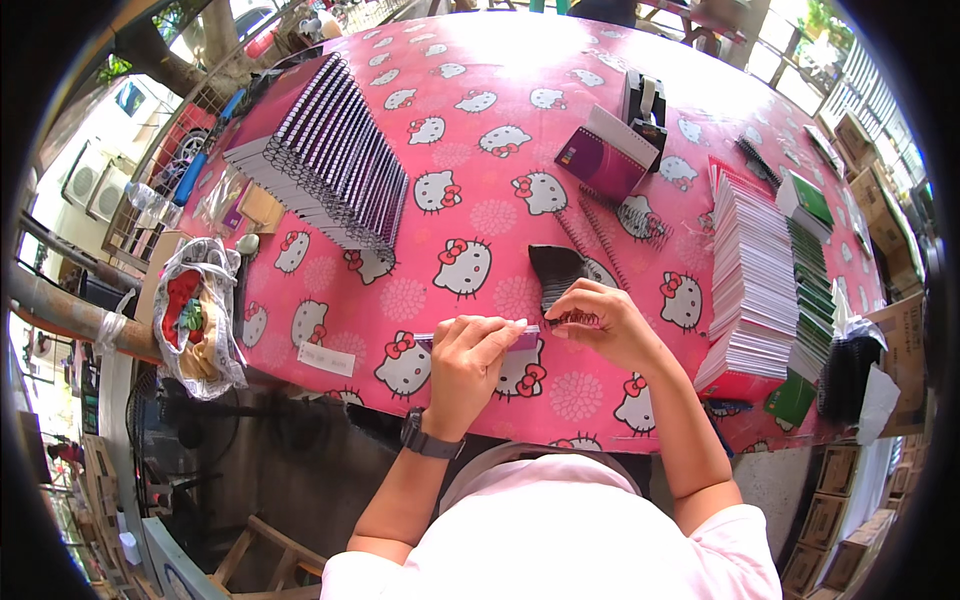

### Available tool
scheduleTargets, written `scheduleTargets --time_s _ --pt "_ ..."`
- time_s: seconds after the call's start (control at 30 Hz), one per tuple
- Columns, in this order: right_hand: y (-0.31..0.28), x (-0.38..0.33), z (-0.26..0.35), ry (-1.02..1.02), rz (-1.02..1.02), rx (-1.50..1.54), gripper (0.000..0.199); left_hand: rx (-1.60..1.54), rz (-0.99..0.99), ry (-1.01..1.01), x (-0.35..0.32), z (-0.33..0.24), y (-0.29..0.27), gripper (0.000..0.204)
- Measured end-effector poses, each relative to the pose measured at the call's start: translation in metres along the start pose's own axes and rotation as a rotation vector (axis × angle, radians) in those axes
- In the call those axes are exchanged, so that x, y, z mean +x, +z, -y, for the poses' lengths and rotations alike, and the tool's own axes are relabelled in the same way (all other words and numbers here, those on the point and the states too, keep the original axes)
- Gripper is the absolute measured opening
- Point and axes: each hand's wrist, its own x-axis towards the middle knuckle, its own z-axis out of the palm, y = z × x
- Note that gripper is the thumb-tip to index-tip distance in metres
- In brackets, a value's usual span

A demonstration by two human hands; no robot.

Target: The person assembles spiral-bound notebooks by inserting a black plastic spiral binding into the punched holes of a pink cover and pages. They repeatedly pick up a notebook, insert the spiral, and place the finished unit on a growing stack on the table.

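Observation:
My left hand, with a dark watch on the wrist, is closed on a thin purple booklet at the table's near side. Close to the booklet's right end, my right hand pinches a dark spiral binding coil. Just beyond that hand lies a dark bundle, partly covered by the fingers; I cannot make out its kind. Loose spiral coils rest farther off on the pink cat-print tablecloth.
Spiral-bound notebooks stand in a tall stack at left. Unbound booklets and green ones line the right. A purple notebook leans on a black tape dispenser at the back. A plastic bag hangs at the left edge.

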Motion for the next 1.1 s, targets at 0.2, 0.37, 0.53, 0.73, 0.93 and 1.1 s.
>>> scheduleTargets --time_s 0.2,0.37,0.53,0.73,0.93,1.1 --pt "-0.001 0.006 -0.002 -0.07 0.026 0.018 0.011 -0.031 0.018 -0.015 -0.003 0.0 -0.002 0.027" --pt "-0.002 0.008 -0.007 -0.168 0.061 -0.021 0.012 -0.017 0.017 -0.017 -0.002 0.0 -0.001 0.025" --pt "-0.004 0.006 0.0 -0.047 0.166 0.021 0.012 -0.013 0.042 -0.069 0.002 -0.007 -0.001 0.019" --pt "-0.002 0.007 0.017 0.178 0.243 0.087 0.023 0.068 0.148 -0.138 0.006 -0.021 -0.001 0.021" --pt "-0.016 0.036 -0.021 -0.057 0.127 -0.446 0.054 0.052 0.187 -0.104 0.0 -0.02 0.001 0.019" --pt "-0.016 0.047 -0.03 0.075 0.354 -0.763 0.082 0.065 0.253 -0.092 0.0 -0.016 -0.003 0.019"
